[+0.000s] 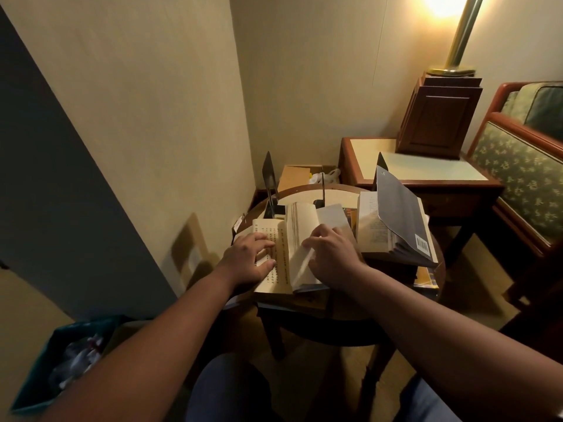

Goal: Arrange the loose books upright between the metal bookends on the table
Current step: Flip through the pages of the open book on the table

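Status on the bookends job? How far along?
Done: nothing shelved. The bookends stand with no book upright between them.
In hand: an open book lies flat, with the left hand pressing its left page and the right hand at a blurred, lifting page.
Left: close it and the dark-covered book lying open to the right, then stand them all up.

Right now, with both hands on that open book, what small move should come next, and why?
Probably close it. The open book lies flat with its pages spread, the left hand pressing the left page and the right hand at a lifted page. Open like this, it could not stand between the metal bookends behind it.
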Demonstrator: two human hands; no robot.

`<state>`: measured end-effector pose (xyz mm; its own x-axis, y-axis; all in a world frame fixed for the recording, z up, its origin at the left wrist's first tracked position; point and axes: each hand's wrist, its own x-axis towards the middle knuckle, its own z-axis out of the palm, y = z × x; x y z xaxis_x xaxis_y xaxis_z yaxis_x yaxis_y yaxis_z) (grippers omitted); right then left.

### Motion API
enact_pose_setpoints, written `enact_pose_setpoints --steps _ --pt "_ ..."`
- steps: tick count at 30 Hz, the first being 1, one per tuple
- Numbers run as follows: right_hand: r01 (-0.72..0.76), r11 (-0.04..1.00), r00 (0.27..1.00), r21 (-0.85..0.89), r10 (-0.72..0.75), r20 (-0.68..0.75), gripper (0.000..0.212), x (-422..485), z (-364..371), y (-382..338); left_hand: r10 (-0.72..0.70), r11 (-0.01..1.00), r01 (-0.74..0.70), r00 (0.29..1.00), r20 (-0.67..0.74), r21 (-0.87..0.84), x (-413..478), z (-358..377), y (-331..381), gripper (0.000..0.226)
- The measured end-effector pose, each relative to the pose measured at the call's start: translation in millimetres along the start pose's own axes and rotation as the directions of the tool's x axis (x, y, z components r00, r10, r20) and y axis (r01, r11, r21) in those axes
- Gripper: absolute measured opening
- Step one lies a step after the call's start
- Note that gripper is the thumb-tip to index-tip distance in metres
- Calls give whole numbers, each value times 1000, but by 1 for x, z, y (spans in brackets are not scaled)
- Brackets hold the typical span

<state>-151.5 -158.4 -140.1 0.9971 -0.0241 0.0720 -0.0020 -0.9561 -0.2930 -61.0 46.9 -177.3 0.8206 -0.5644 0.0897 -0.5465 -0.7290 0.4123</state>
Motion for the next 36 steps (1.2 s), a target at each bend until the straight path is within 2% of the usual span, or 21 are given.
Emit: enact_pose_setpoints --steps 7,12,14,16,18,21,26,28,32,36 --pt "-10 999 995 40 6 104 35 1 3 -11 7 1000 -7 1000 3 0 -15 -3 -9 47" --pt "-84 996 985 9 81 154 76 4 15 -28 -21 1000 21 1000 -16 -24 -26 -5 -10 58" --pt "-79 997 986 -25 82 148 85 4 17 -32 -31 999 31 999 -20 -29 -27 -5 -10 58" --pt "-71 997 987 1 70 146 80 3 17 -35 -37 999 37 999 -14 -32 -27 -6 -10 58" --pt "-84 995 987 59 75 142 65 2 15 -36 -32 999 32 999 -7 -34 -27 -6 -9 55" --pt "-134 980 989 149 122 84 51 1 5 -30 -22 1000 22 1000 -9 -14 -25 -6 -9 43" --pt "-198 917 978 348 210 2 38 -1 -18 -8 0 999 -2 1000 25 51 -15 -14 -5 45" --pt "-228 894 970 385 241 15 45 -2 -21 0 17 996 -19 1000 24 85 -9 -19 -2 47" --pt "-329 808 941 488 321 104 81 -11 -24 7 63 983 -76 995 77 169 5 -20 12 61" --pt "-381 741 922 553 347 171 81 -25 -20 8 78 969 -128 970 230 209 15 -14 26 79"
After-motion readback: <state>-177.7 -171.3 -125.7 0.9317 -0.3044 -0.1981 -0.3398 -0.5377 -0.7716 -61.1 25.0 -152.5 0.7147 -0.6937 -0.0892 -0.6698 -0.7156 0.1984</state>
